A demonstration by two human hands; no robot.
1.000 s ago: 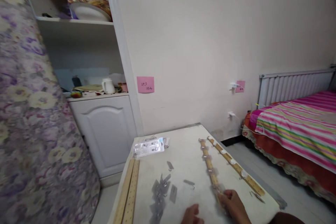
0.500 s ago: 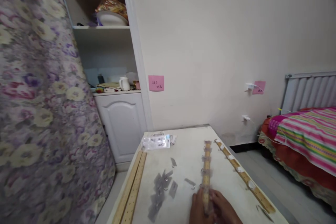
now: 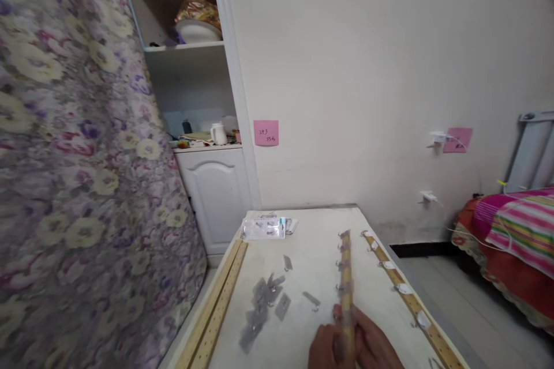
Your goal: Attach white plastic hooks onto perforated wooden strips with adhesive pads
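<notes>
Clock from the hands, 12 = straight ahead: strip (image 3: 346, 279) runs away at 12, near end between both hands, clear tabs along it with small hooks off its left edge. Right hand (image 3: 375, 341) is part closed around the strip's near end, fingers bent, gripping it. Left hand (image 3: 322, 347) is curled, fingers at the strip's left side; blurred, can't tell if it's pinching the strip or a tab. Second strip (image 3: 409, 298) at 2 o'clock, flat on the table (image 3: 303, 251), white-backed tabs and hooks on it. Tab pile (image 3: 258, 312), grey and overlapping, at 10 o'clock; loose hook (image 3: 311, 300) between pile and strip. Clear pack (image 3: 263, 228) at 11, far edge of table. Bare strips (image 3: 216, 311), two side by side, beyond the pile at 9 to 10.
</notes>
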